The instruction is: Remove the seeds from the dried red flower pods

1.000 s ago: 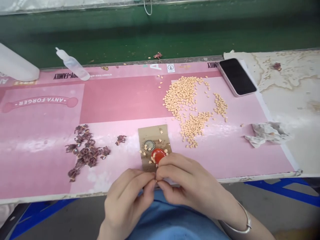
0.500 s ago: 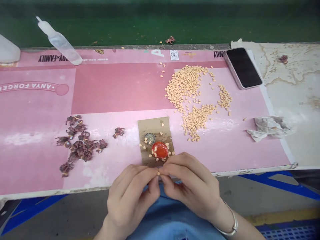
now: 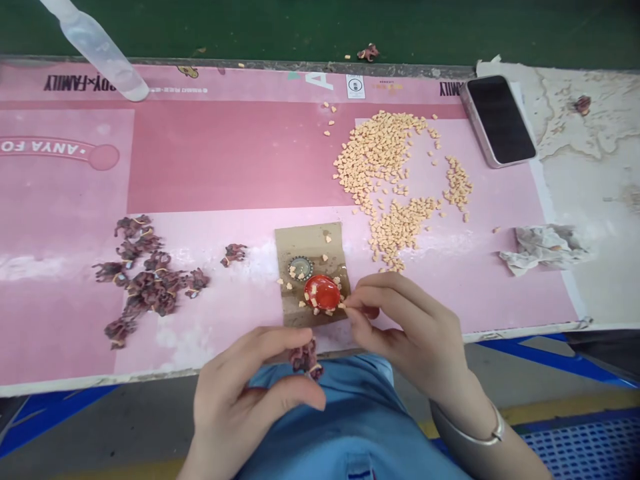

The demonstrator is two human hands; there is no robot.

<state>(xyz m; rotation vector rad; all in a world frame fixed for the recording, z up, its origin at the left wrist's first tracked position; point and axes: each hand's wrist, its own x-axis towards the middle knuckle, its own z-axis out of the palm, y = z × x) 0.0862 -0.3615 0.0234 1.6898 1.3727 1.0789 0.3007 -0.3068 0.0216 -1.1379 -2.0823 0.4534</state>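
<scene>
My left hand (image 3: pixel 265 380) is closed on a small dark reddish-brown figure (image 3: pixel 304 359), held between thumb and fingers at the table's front edge. It has a yellowish strip on it. My right hand (image 3: pixel 400 320) pinches a tiny yellow piece (image 3: pixel 342 305) beside a shallow red dish (image 3: pixel 323 293). That dish and a bottle cap (image 3: pixel 300 268) lie on a brown cardboard piece (image 3: pixel 310 237), with several yellow pieces in and around them. A single dark figure (image 3: pixel 234 254) lies left of the cardboard, and a heap of similar figures (image 3: pixel 155 283) is farther left.
Many yellow pieces (image 3: pixel 375 153) are spread beyond my right hand. A phone (image 3: pixel 500 120) lies at the back right, near a crumpled tissue (image 3: pixel 545 247). A translucent squeeze bottle (image 3: pixel 103 50) is at the back left. Pink printed sheeting (image 3: pixel 235 160) covers the table.
My hands have moved apart. The right went forward to the red dish, where it pinches a yellow piece; the left stays near the edge, its dark figure now visible. The view shifted slightly.
</scene>
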